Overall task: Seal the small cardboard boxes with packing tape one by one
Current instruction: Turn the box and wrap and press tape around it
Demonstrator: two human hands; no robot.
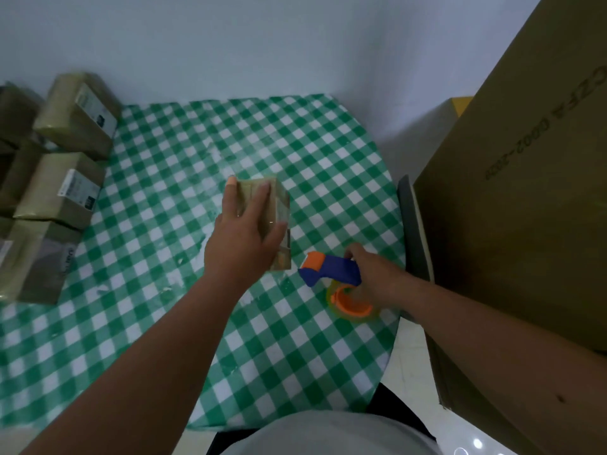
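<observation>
A small cardboard box (279, 205) is at the middle of the green checked table (164, 323), and my left hand (244, 233) grips it from above, fingers wrapped over its top and sides. Just to its right my right hand (374, 277) holds the blue and orange tape dispenser (331, 270) by its handle, with the clear tape roll (353, 302) below the hand near the table's right edge. The dispenser's orange front end points toward the box and stands a little apart from it.
Several taped brown boxes (62, 188) are stacked along the table's left side. A large cardboard carton (512, 208) stands upright just off the right edge, with a dark chair back (412, 231) beside it. A pale wall lies behind.
</observation>
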